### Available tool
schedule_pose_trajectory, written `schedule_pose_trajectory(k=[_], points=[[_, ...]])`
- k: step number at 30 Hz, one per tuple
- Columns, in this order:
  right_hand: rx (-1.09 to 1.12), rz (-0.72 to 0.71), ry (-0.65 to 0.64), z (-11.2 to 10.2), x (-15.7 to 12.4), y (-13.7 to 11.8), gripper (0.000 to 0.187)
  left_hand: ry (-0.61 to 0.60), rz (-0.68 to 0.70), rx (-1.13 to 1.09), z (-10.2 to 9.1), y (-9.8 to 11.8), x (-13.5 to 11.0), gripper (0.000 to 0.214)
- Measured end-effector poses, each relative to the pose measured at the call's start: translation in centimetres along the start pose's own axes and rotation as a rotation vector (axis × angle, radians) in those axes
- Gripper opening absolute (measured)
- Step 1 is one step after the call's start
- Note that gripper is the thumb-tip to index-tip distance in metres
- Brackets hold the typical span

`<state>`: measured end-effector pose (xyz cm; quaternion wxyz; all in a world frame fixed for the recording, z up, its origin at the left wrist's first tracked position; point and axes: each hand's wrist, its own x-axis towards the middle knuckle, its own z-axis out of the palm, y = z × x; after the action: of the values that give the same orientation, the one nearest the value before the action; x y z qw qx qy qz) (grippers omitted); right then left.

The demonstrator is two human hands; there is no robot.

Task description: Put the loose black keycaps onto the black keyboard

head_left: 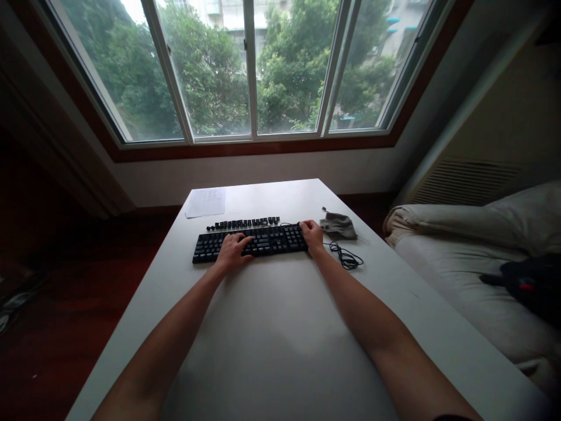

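Note:
A black keyboard (263, 241) lies across the far half of a white table (280, 327). My left hand (232, 250) rests flat on its keys left of centre, fingers stretched out. My right hand (312, 235) curls round the keyboard's right end, fingers bent over its edge. Just behind the keyboard runs a row of loose black keycaps (243, 223). The keyboard's black cable (346, 257) lies coiled on the table right of my right wrist.
A grey cloth (338, 227) lies crumpled right of the keyboard. A sheet of paper (205, 202) sits at the table's far left corner. A bed with pale bedding (464, 263) stands to the right; a wide window (249, 70) is behind.

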<state>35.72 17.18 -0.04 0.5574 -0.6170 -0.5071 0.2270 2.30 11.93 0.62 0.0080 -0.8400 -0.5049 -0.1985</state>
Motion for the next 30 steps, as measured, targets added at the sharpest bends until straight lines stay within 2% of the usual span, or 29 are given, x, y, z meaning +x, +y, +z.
schedule_pose_trajectory(k=[5, 10, 16, 23, 30], points=[[-0.01, -0.008, -0.047, 0.5, 0.3, 0.7, 0.042, 0.005, -0.02, 0.0, 0.6, -0.6, 0.3, 0.064], [-0.132, -0.059, -0.096, 0.7, 0.6, 1.4, 0.03, 0.009, -0.003, -0.009, 0.8, -0.7, 0.2, 0.062], [-0.343, -0.247, -0.121, 0.8, -0.1, 0.1, 0.019, 0.019, -0.025, -0.007, 0.9, -0.3, -0.3, 0.059], [-0.416, -0.386, -0.271, 1.7, 0.0, -0.8, 0.017, 0.098, -0.085, 0.051, 1.0, 1.4, -1.5, 0.053], [-0.521, -0.452, -0.477, 2.9, 2.2, -1.4, 0.016, 0.109, -0.113, 0.014, 1.1, 1.7, -1.6, 0.052]])
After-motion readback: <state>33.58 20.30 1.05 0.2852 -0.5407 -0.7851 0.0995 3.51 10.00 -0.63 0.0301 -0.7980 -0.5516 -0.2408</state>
